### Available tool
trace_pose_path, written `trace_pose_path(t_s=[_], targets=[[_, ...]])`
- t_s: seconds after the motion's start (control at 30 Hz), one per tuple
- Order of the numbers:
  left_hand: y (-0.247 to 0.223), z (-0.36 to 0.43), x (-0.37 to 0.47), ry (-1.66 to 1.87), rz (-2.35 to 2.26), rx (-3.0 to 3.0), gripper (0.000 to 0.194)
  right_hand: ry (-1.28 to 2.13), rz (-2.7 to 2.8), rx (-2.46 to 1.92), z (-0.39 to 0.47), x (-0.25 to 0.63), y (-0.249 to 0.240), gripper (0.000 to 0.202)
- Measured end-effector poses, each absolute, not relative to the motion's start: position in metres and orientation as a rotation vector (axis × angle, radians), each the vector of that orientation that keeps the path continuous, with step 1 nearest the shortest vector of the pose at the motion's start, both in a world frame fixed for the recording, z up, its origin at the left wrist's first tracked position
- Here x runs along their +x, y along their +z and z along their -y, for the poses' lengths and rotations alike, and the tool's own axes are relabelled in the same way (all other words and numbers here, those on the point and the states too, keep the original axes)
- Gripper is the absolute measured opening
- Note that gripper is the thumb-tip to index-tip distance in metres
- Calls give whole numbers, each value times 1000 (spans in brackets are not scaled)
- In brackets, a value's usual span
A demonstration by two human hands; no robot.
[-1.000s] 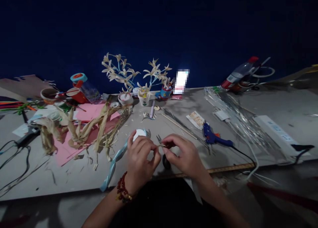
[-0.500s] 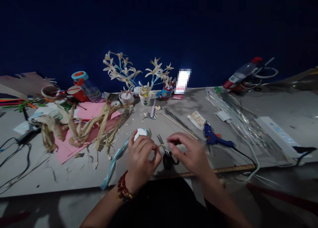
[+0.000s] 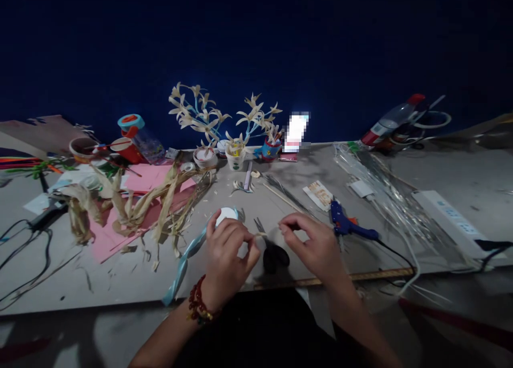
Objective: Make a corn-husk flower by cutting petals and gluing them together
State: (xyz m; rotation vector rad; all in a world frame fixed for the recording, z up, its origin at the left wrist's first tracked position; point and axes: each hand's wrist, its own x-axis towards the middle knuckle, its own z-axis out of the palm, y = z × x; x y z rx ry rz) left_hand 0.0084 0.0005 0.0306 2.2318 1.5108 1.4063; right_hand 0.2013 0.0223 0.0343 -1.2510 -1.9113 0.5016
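Observation:
My left hand [image 3: 230, 256], a beaded red bracelet on its wrist, pinches a small pale strip [image 3: 261, 234] between thumb and forefinger. To its right, my right hand [image 3: 310, 242] is closed with thumb and forefinger together; what lies between them, if anything, I cannot make out. Black-handled scissors [image 3: 276, 257] lie on the table between the hands, blades pointing away. A roll of light-blue ribbon [image 3: 227, 215] sits behind my left hand, its loose tail [image 3: 181, 272] running toward the front edge. Beyond my right hand rests a blue hot glue gun [image 3: 348, 224].
Dried corn husks [image 3: 132, 213] lie over pink paper [image 3: 102, 242] at left. Husk flowers [image 3: 196, 111] stand in small pots at the back, near a bright phone [image 3: 295, 133]. Wires [image 3: 290, 194], a wooden ruler [image 3: 380, 273], clear plastic packaging [image 3: 385, 192] and a white power strip [image 3: 449, 218] are at right.
My right hand has drawn a little to the right, widening the space between the hands. My left hand keeps its pinch on the pale strip, almost unmoved.

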Motion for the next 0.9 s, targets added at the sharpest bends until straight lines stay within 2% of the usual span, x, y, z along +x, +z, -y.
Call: trace_pose_path(t_s=[0.17,0.27,0.43,0.5,0.6,0.67,0.8,0.9], targets=[[32,0,9,1387,-1474,2242,18,667,1976,-1142,-14,180,37,6],[32,1,8,1420,-1472,2231,18,604,1974,-1181,-17,182,34,14],[31,1,4,1439,-1483,2186,18,459,1825,-1247,-23,205,28,11],[31,1,4,1405,-1445,2159,17,550,1843,-1154,-21,208,30,9],[30,0,5,1347,-1332,2032,16,703,1978,-910,-19,205,36,28],[28,-1,4,1286,-1244,1904,18,784,2079,-788,-20,202,42,32],[20,-4,0,1082,-1083,1595,25,963,2079,-727,-24,199,44,18],[16,-5,-3,985,-1014,1393,25,1260,1819,-828,-22,195,34,8]])
